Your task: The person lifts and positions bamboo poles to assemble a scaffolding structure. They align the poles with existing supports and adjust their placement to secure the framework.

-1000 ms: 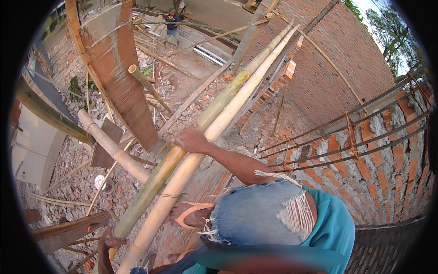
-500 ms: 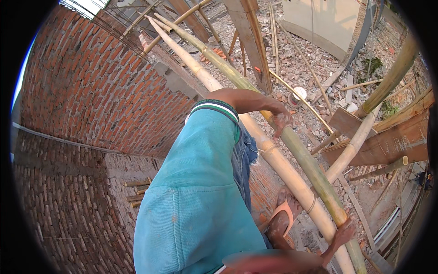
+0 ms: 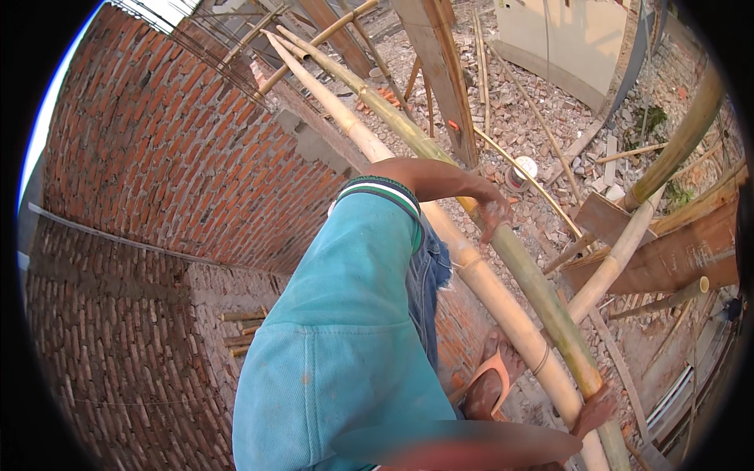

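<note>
Long green-and-yellow bamboo pole [image 3: 538, 286] runs diagonally from the upper left down to the lower right, alongside a thick, pale cream bamboo pole [image 3: 503, 306]. Two bare hands are on the green pole, well apart. The person's left hand [image 3: 495, 212], reaching from a teal short sleeve with a striped cuff [image 3: 377, 196], lies across its middle, fingers bent over the top – how firmly they close cannot be told. The right hand [image 3: 598, 408], at the lower right, is wrapped over the same pole near the edge of view, grasping it; its fingers are partly blurred.

Between the hands, a pale crosswise bamboo pole [image 3: 616, 267] meets the green pole from the right. One foot in an orange strapped sandal [image 3: 496, 369] stands just beside the cream pole. Beyond lies broken brick rubble [image 3: 510, 102], with a round white-topped bucket [image 3: 520, 171] near the left hand. At left rises a curved-looking red brick wall [image 3: 173, 133] – its edges bent by the fisheye lens.
</note>
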{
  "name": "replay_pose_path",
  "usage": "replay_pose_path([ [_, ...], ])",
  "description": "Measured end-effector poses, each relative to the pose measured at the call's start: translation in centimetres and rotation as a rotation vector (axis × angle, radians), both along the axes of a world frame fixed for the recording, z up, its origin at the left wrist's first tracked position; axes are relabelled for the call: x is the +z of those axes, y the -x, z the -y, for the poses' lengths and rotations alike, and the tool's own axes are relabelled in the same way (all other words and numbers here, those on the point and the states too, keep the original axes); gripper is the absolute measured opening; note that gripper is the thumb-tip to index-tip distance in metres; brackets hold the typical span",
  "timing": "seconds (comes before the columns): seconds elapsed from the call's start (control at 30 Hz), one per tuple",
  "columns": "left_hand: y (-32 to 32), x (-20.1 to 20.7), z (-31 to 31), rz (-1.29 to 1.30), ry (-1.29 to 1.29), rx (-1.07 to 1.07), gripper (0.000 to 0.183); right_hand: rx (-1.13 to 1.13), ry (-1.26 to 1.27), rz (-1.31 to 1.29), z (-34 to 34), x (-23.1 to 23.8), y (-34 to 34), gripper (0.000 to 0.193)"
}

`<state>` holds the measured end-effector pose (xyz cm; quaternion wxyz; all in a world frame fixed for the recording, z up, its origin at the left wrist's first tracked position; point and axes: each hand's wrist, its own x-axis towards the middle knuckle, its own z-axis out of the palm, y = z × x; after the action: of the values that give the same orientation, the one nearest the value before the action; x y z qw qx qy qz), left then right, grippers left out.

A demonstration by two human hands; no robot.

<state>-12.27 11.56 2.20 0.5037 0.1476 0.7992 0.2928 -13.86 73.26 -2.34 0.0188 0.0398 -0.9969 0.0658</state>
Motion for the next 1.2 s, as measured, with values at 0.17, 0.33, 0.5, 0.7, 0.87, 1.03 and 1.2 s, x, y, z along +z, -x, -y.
replay_pose_path([
  [0.17, 0.1, -1.2, 0.4, 0.017, -0.072, 0.016, 0.056, 0.046, 0.022, -0.042, -0.5, -0.6, 0.1, 0.066],
  [0.33, 0.2, -1.5, 0.4, 0.021, -0.079, 0.004, 0.057, 0.039, -0.017, -0.061, -1.0, -1.2, 0.2, 0.065],
  [0.5, 0.1, -1.2, 0.3, 0.024, -0.055, 0.003, 0.059, 0.016, -0.034, -0.036, -0.9, -0.9, 0.3, 0.065],
  [0.7, 0.1, -1.0, 0.3, 0.03, -0.048, 0.04, 0.06, -0.027, -0.016, 0.001, -0.3, -0.4, 0.1, 0.066],
  [0.87, 0.1, -0.7, 0.2, 0.046, -0.006, 0.05, 0.062, -0.007, -0.028, 0.024, -0.7, -0.5, 0.2, 0.066],
  [1.03, 0.0, -0.4, 0.1, 0.005, -0.021, 0.014, 0.062, 0.016, -0.019, -0.003, -0.8, -0.8, 0.2, 0.065],
  [1.2, 0.1, 0.3, -0.2, 0.025, -0.004, -0.011, 0.063, 0.03, -0.056, 0.005, -0.9, -0.7, 0.2, 0.061],
])
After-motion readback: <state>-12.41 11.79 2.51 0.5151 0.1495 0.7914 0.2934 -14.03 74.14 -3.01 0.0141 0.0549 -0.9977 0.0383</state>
